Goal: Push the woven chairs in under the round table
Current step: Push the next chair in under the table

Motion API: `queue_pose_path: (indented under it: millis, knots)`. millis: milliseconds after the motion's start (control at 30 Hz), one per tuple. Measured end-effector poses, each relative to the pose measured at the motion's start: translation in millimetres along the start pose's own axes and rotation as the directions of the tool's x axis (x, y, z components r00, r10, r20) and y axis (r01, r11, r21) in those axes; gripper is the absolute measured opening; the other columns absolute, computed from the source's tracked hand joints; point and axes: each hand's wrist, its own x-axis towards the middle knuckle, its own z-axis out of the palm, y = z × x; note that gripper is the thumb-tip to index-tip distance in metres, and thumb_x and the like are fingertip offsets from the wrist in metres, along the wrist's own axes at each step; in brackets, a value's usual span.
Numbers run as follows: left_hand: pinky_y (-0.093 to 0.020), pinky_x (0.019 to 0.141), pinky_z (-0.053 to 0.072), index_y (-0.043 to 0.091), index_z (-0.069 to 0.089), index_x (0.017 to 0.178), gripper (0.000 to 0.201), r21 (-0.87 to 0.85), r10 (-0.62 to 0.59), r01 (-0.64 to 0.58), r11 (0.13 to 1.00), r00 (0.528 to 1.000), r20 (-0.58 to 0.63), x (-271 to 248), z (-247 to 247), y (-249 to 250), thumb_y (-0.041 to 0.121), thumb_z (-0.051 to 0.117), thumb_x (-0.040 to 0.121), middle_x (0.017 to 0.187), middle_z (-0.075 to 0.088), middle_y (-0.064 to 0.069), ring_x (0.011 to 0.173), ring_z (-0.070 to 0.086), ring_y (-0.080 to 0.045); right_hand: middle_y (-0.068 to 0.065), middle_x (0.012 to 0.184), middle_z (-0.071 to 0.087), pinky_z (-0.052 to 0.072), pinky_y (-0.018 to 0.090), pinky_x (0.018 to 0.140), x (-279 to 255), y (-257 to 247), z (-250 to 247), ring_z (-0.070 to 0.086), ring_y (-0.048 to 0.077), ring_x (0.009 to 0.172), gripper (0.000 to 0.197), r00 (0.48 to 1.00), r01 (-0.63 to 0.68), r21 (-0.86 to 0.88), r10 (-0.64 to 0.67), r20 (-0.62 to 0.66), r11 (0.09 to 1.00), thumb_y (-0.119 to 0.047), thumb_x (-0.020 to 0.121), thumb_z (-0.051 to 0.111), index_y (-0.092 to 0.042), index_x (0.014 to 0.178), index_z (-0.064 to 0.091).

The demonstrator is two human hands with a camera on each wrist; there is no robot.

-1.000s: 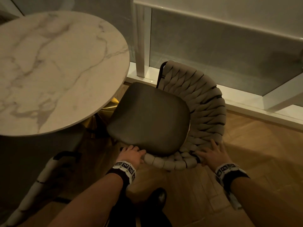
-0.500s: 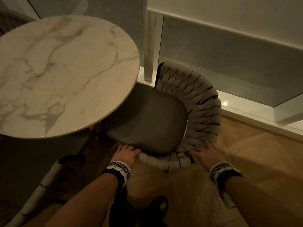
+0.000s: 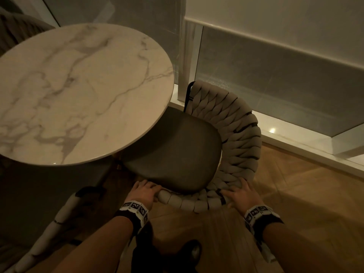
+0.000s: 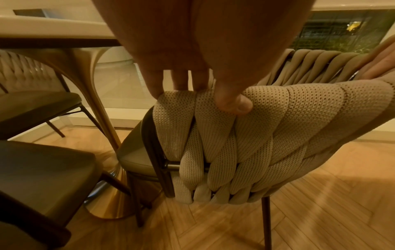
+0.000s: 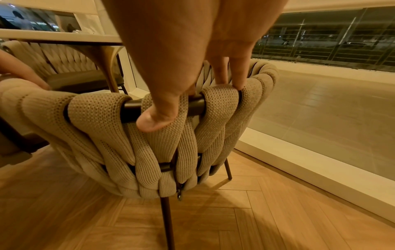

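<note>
The woven chair (image 3: 226, 138) has slid further in over the last second: where its dark seat (image 3: 177, 152) sat wholly outside the round marble worktop (image 3: 78, 91), the worktop's near-right edge now overlaps the front of the seat, hiding that part from the head camera. Both hands remain on the top rail of the curved backrest. The left hand (image 3: 144, 194) grips the woven end of the rail, thumb pressed on the outer face and fingers hooked over the top; the right hand (image 3: 241, 196) grips further round, thumb on the bare dark tube and fingers curled over the webbing. The chair stands at the worktop's right side, between it and the low window sill (image 3: 295, 138), its backrest well clear of the edge. So this push looks partway done. Another woven chair (image 3: 49, 229) stands at the worktop's near-left edge, likely next.
</note>
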Motion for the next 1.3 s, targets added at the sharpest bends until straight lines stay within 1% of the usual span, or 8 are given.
queue_pose_path:
  millis: [367, 533, 700, 867, 967, 1100, 1200, 1300]
  knots:
    - [-0.047, 0.121, 0.005, 0.035, 0.03, 0.145, 0.049, -0.147, -0.031, 0.02, 0.989, 0.997, -0.073, -13.8, 4.3, 7.6, 0.037, 0.035, 0.096, 0.157, 0.023, 0.004, 0.149, 0.007, -0.024, -0.005, 0.147, 0.04, 0.019, 0.039, 0.119, -18.5, 14.8, -3.0, 0.024, 0.021, 0.141, 0.044, 0.991, 0.005, 0.375, 0.044, -0.124, 0.927, -0.04, 0.093, 0.048, -0.037, 0.137, 0.04]
    - [-0.038, 0.104, 0.039, 0.024, 0.059, 0.115, 0.03, -0.306, -0.087, -0.018, 0.952, 0.942, -0.325, -27.0, -2.9, 19.4, 0.034, 0.042, 0.093, 0.126, 0.056, -0.003, 0.12, 0.046, -0.024, -0.002, 0.122, 0.062, 0.049, 0.033, 0.092, -42.7, 33.9, -11.0, 0.06, 0.015, 0.103, 0.024, 0.95, -0.097, 0.694, 0.275, -0.149, 0.713, -0.033, 0.093, 0.051, -0.04, 0.114, 0.061]
    - [-0.033, 0.079, 0.049, 0.028, 0.061, 0.109, 0.033, -0.491, -0.25, 0.202, 0.848, 0.968, -0.035, -48.0, -10.2, 36.9, 0.043, 0.037, 0.092, 0.109, 0.067, -0.004, 0.083, 0.056, -0.017, 0.005, 0.122, 0.064, 0.045, 0.027, 0.08, -35.5, 75.1, -31.9, 0.059, 0.016, 0.089, 0.028, 0.91, -0.176, 0.701, 0.385, -0.151, 0.691, -0.026, 0.091, 0.057, -0.022, 0.118, 0.064]
    - [-0.034, 0.086, 0.045, 0.017, 0.059, 0.114, 0.044, -0.462, -0.378, 0.372, 0.805, 0.922, 0.083, -52.2, -7.7, 57.0, 0.044, 0.029, 0.098, 0.119, 0.063, -0.008, 0.103, 0.06, -0.025, 0.006, 0.119, 0.065, 0.046, 0.034, 0.087, 8.5, 120.1, -61.2, 0.059, 0.021, 0.1, 0.033, 0.897, -0.182, 0.679, 0.402, -0.182, 0.712, -0.034, 0.091, 0.055, -0.023, 0.122, 0.059]
    - [-0.036, 0.091, 0.045, 0.006, 0.045, 0.131, 0.054, -0.578, -0.516, 0.488, 0.654, 0.847, 0.131, -40.9, 3.6, 72.7, 0.047, 0.034, 0.097, 0.125, 0.061, -0.015, 0.113, 0.059, -0.031, 0.014, 0.122, 0.061, 0.045, 0.041, 0.089, 43.9, 136.3, -73.1, 0.057, 0.032, 0.108, 0.043, 0.893, -0.151, 0.699, 0.399, -0.207, 0.699, -0.036, 0.09, 0.058, -0.015, 0.126, 0.053]
    - [-0.041, 0.105, 0.042, 0.007, -0.008, 0.15, 0.1, -0.86, -0.597, 0.447, 0.247, 0.769, 0.228, -18.7, 22.5, 98.3, 0.052, 0.055, 0.086, 0.147, 0.042, -0.016, 0.127, 0.049, -0.033, 0.022, 0.127, 0.054, 0.051, 0.045, 0.084, 78.1, 153.8, -78.4, 0.058, 0.039, 0.099, 0.059, 0.923, -0.175, 0.732, 0.368, -0.11, 0.658, -0.029, 0.086, 0.065, -0.01, 0.136, 0.039]
    - [-0.046, 0.108, 0.041, 0.018, -0.028, 0.145, 0.126, -0.932, -0.615, 0.361, -0.022, 0.73, 0.297, -8.5, 24.9, 116.0, 0.044, 0.074, 0.075, 0.157, 0.023, -0.014, 0.134, 0.041, -0.037, 0.022, 0.134, 0.048, 0.055, 0.047, 0.086, 103.0, 165.7, -66.2, 0.06, 0.032, 0.091, 0.061, 0.954, -0.25, 0.664, 0.298, 0.043, 0.704, -0.03, 0.088, 0.062, -0.014, 0.14, 0.033]
    - [-0.044, 0.109, 0.04, 0.018, -0.03, 0.145, 0.126, -0.942, -0.649, 0.319, -0.103, 0.696, 0.307, -3.4, 21.5, 126.7, 0.031, 0.075, 0.077, 0.157, 0.022, -0.015, 0.136, 0.039, -0.037, 0.03, 0.129, 0.051, 0.054, 0.034, 0.062, 116.1, 171.6, -63.5, 0.052, 0.016, 0.065, 0.051, 0.951, -0.215, 0.761, 0.307, 0.022, 0.612, -0.013, 0.09, 0.061, 0.003, 0.133, 0.038]
